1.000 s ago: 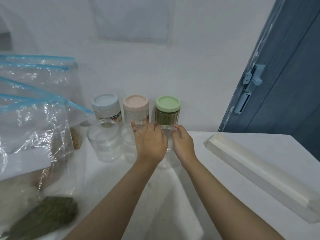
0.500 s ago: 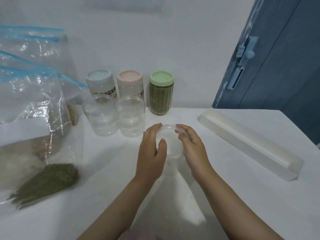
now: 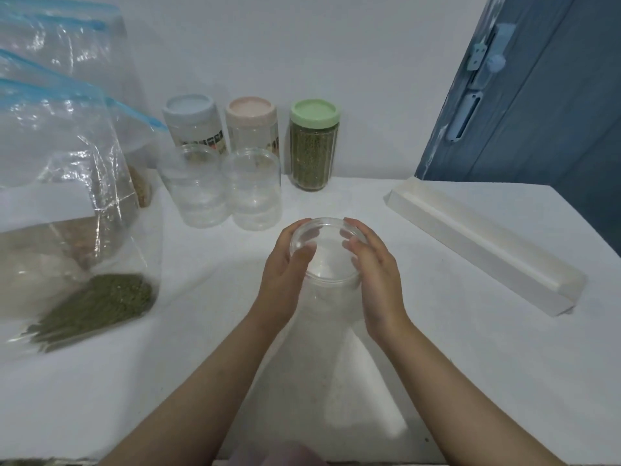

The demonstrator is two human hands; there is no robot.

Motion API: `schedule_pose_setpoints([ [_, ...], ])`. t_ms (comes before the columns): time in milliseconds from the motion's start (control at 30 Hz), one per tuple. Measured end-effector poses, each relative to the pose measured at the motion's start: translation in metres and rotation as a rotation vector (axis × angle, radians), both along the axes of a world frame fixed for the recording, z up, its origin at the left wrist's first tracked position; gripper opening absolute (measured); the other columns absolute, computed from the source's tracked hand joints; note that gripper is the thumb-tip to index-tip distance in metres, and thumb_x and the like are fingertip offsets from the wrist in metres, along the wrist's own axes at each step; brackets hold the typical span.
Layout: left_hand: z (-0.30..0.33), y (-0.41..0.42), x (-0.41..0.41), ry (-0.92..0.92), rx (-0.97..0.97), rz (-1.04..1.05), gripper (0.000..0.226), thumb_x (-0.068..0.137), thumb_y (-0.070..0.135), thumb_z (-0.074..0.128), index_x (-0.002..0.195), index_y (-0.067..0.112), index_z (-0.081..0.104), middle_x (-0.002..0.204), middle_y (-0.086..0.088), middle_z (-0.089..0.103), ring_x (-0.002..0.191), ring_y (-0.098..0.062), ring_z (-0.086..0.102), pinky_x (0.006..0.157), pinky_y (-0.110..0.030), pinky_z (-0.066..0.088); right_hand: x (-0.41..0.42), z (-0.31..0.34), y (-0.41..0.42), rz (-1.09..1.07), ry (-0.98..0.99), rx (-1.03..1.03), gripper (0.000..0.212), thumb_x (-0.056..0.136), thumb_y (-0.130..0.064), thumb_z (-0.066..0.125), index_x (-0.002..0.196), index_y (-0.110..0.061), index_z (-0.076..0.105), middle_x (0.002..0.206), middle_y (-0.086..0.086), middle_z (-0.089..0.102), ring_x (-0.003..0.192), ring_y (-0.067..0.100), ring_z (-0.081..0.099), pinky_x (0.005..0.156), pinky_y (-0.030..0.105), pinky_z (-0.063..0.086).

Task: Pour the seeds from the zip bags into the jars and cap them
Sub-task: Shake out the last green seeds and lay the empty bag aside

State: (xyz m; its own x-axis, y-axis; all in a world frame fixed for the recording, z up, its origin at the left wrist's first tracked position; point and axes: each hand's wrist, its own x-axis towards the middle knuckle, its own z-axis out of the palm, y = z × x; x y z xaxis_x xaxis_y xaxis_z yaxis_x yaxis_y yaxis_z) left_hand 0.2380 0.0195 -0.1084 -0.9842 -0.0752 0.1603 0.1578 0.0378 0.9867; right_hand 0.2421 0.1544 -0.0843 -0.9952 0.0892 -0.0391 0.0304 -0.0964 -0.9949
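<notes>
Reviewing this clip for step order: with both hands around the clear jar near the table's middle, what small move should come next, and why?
Probably twist the clear lid off. The left hand and right hand both grip the clear jar at its top, it looks empty and capped, and the bag of green seeds lies unpoured at the left.

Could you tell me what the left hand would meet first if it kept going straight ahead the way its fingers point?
Probably the nearer lidless clear jar, standing just beyond the left hand, which grips the clear jar. Depth is uncertain from this one view.
</notes>
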Motion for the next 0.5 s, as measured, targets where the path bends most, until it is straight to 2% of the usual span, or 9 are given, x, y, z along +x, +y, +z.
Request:
schedule_pose_setpoints([
  [67, 0.002, -0.005, -0.002, -0.042, -0.026, -0.066, 0.063, 0.085, 0.059, 0.057, 0.133, 0.018, 0.055, 0.120, 0.023, 0.064, 0.117, 0.008, 0.055, 0.091, -0.006, 0.040, -0.002, 0.002, 0.004, 0.037, -0.003, 0.017, 0.029, 0.099, -0.018, 0.051, 0.118, -0.033, 0.067, 0.119, -0.015, 0.070, 0.113, -0.002, 0.061, 0.088, 0.011, 0.047],
  [133, 0.005, -0.009, -0.002, -0.030, -0.086, -0.092, 0.091, 0.074, 0.084, 0.052, 0.137, 0.018, 0.051, 0.125, 0.025, 0.058, 0.120, 0.011, 0.051, 0.093, -0.005, 0.039, -0.005, 0.004, 0.007, 0.071, -0.007, 0.033, 0.029, 0.100, -0.019, 0.050, 0.121, -0.031, 0.066, 0.119, -0.012, 0.071, 0.118, 0.003, 0.059, 0.099, 0.020, 0.044],
  [200, 0.005, -0.011, -0.002, 0.031, -0.166, -0.116, 0.114, 0.064, 0.096, 0.042, 0.141, 0.012, 0.046, 0.133, 0.022, 0.051, 0.126, 0.008, 0.048, 0.099, -0.008, 0.037, -0.008, 0.005, 0.009, 0.084, -0.007, 0.043, 0.030, 0.100, -0.018, 0.049, 0.121, -0.028, 0.067, 0.114, -0.011, 0.073, 0.119, 0.007, 0.059, 0.105, 0.027, 0.041],
  [300, 0.001, -0.014, -0.002, 0.063, -0.213, -0.189, 0.121, 0.060, 0.095, 0.049, 0.145, 0.008, 0.038, 0.140, 0.011, 0.046, 0.134, -0.003, 0.045, 0.108, -0.019, 0.037, -0.014, 0.005, 0.009, 0.097, -0.014, 0.053, 0.029, 0.099, -0.019, 0.048, 0.115, -0.029, 0.070, 0.110, -0.009, 0.074, 0.116, 0.014, 0.059, 0.105, 0.033, 0.040],
  [400, 0.002, -0.016, -0.001, -0.011, -0.155, -0.258, 0.125, 0.047, 0.087, 0.070, 0.143, 0.015, 0.036, 0.141, 0.008, 0.046, 0.134, -0.002, 0.044, 0.105, -0.016, 0.038, -0.023, 0.006, 0.012, 0.164, -0.048, 0.083, 0.028, 0.097, -0.026, 0.050, 0.110, -0.032, 0.074, 0.111, -0.010, 0.073, 0.112, 0.018, 0.058, 0.105, 0.037, 0.039],
  [500, 0.007, -0.019, -0.002, -0.062, -0.138, -0.302, 0.124, 0.039, 0.080, 0.082, 0.140, 0.024, 0.038, 0.140, 0.010, 0.047, 0.131, 0.004, 0.044, 0.099, -0.012, 0.040, -0.028, 0.009, 0.016, 0.243, -0.044, 0.123, 0.030, 0.099, -0.030, 0.048, 0.114, -0.033, 0.073, 0.110, -0.011, 0.072, 0.112, 0.017, 0.058, 0.098, 0.030, 0.041],
])
